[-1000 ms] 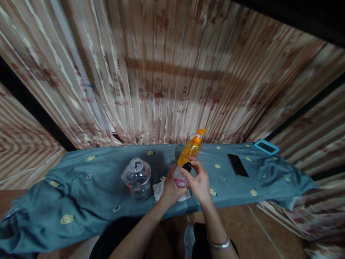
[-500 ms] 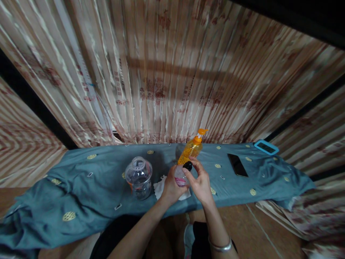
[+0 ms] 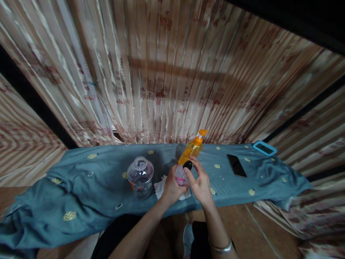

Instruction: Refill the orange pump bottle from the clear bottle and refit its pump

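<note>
A small clear bottle [image 3: 180, 177] with pink markings and a black cap [image 3: 188, 165] is held over the near middle of the cloth-covered bench. My left hand [image 3: 170, 187] wraps round its body. The thumb and fingers of my right hand [image 3: 201, 184] pinch the black cap, which sits at the bottle's top. Just behind them stands a pump bottle [image 3: 191, 150] of yellow-orange liquid with an orange pump head. A white scalloped cloth or napkin [image 3: 159, 188] lies beneath my hands, partly hidden by them.
To the left stands a clear plastic tub [image 3: 141, 181] with a domed top. A dark phone [image 3: 237, 166] and a blue-framed device [image 3: 264, 148] lie at the right. The bench has a blue-green cover [image 3: 102, 183]; pleated curtains [image 3: 161, 72] hang behind and at both sides.
Both hands keep their hold on the bottle and its cap, with barely any movement. The view has shifted very slightly; nothing was let go.
</note>
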`<state>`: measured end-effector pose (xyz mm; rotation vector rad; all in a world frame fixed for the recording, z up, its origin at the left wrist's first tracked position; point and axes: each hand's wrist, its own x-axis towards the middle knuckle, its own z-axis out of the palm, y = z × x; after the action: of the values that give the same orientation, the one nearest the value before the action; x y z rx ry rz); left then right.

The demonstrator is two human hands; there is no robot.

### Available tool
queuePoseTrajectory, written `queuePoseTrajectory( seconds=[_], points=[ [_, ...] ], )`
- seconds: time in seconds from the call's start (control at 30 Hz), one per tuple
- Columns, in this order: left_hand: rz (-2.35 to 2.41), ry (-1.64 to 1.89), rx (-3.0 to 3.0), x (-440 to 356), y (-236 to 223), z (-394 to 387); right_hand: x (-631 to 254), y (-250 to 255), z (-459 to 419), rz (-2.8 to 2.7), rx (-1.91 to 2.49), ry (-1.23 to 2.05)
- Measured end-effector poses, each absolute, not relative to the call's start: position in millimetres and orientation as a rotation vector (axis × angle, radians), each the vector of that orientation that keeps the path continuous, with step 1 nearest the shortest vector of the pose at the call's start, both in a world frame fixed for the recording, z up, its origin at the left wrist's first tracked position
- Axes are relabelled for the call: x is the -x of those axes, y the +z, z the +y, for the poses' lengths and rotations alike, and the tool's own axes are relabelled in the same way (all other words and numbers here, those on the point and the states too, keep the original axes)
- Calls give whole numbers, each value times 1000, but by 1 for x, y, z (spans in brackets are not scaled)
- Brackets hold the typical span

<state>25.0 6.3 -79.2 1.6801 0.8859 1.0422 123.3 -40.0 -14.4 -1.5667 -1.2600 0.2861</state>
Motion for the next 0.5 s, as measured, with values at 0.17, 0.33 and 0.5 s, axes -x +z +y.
queuePoseTrajectory(
  seconds=[0.17,0.33,0.5],
  points=[
    [873,1037,-1637,-24,-75,5,-122,-9,-41,-1245,1604,279],
    [884,1034,-1651,-24,-76,4,-120,-5,-37,-1125,1691,203],
    [873,1027,-1651,-24,-75,5,-122,-10,-44,-1281,1562,341]
  ],
)
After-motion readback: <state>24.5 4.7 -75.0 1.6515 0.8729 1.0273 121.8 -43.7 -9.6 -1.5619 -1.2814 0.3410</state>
